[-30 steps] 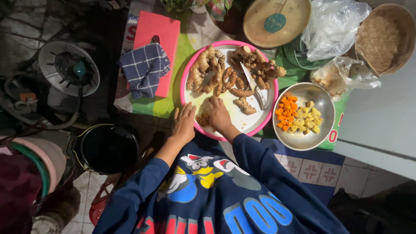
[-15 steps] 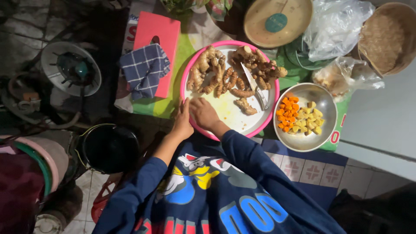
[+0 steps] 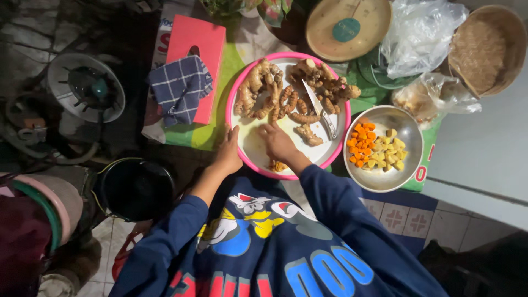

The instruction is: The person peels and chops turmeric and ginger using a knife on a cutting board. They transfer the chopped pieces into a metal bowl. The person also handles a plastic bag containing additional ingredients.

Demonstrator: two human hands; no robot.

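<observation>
I work on the floor of a simple home kitchen: a round gas burner [image 3: 85, 88] stands at the left edge, a black metal pot [image 3: 135, 190] beside my knee, patterned floor tiles [image 3: 396, 217] beneath.

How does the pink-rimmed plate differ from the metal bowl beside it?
The pink-rimmed plate is wide and shallow, holding whole knobbly roots and a knife; the metal bowl is smaller and deeper, holding cut orange and yellow pieces. Both hands, left and right, are at the plate, none at the bowl. Both are round.
</observation>
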